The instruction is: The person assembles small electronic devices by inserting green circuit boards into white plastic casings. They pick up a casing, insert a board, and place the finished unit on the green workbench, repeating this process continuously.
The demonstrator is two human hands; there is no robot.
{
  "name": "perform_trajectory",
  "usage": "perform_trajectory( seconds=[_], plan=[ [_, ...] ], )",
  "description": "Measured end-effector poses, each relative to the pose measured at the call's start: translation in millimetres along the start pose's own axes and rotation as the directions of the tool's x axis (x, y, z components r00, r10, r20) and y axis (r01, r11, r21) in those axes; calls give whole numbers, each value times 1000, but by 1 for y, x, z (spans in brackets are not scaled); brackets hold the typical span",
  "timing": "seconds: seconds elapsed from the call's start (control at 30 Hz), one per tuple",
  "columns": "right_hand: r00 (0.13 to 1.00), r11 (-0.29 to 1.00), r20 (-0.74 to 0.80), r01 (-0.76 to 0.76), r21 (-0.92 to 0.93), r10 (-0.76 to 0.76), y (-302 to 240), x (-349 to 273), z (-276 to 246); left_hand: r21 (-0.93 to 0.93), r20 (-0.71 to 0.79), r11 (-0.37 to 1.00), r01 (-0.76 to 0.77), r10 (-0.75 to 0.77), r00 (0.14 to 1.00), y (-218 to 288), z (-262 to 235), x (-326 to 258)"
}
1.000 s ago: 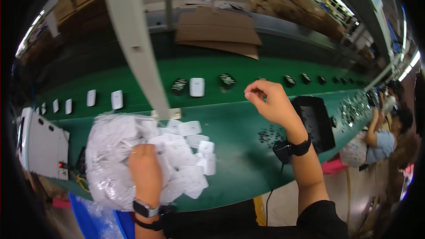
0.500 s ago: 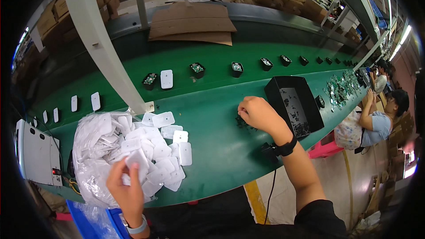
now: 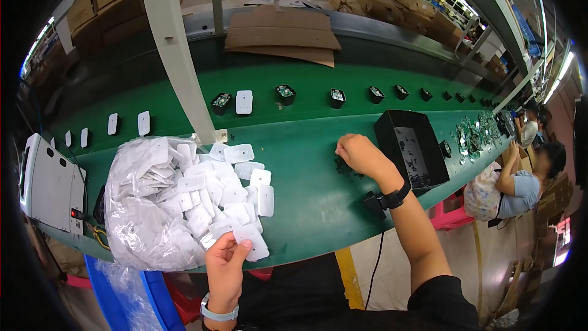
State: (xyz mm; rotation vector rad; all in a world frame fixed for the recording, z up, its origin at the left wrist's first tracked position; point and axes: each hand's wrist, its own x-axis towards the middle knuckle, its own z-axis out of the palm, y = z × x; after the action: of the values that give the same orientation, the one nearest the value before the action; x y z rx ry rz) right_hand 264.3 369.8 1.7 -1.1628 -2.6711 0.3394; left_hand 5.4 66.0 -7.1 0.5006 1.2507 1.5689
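My left hand (image 3: 225, 265) pinches a white rounded rectangular plastic cover (image 3: 252, 243) by its left edge, at the front of the table. Behind it, many similar white covers (image 3: 233, 193) spill from a clear plastic bag (image 3: 138, 233). My right hand (image 3: 362, 155) is lowered to the green tabletop with its fingers curled, beside a small scatter of black parts (image 3: 348, 168). Whatever its fingertips hold is hidden. Right of that hand stands an open black box (image 3: 438, 156) with small black pieces inside.
Black housings with circuit boards (image 3: 285, 93) and white-covered units (image 3: 244, 103) line the green belt beyond. A metal post (image 3: 174, 55) rises behind the bag. Left stands a white machine (image 3: 52, 178). Circuit boards (image 3: 474, 135) lie far right, near a seated co-worker (image 3: 523, 178).
My left hand has moved right and nearer the table's front edge, carrying a white cover off the pile. My right hand stays by the black parts. The view has shifted slightly.
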Motion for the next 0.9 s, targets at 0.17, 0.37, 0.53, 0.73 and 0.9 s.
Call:
perform_trajectory(
  seconds=[0.17,0.37,0.53,0.73,0.9],
  plan=[
    [997,999,-70,29,29,-27,-4,-4,3,15,55,1000,-2,1,998,-5,1,-2],
    [984,993,-165,-50,103,66,-12,-7,8,-103,77,994,48,-40,996,-2,4,-3],
    [978,972,-148,-116,205,148,-11,2,11,-141,48,990,-7,14,999,-1,7,-3],
    [975,971,-212,-18,238,70,-28,3,0,44,128,915,-400,392,911,-4,7,6],
    [951,659,-294,280,698,-93,-106,11,-13,287,86,865,-412,406,910,0,12,11]
  ],
)
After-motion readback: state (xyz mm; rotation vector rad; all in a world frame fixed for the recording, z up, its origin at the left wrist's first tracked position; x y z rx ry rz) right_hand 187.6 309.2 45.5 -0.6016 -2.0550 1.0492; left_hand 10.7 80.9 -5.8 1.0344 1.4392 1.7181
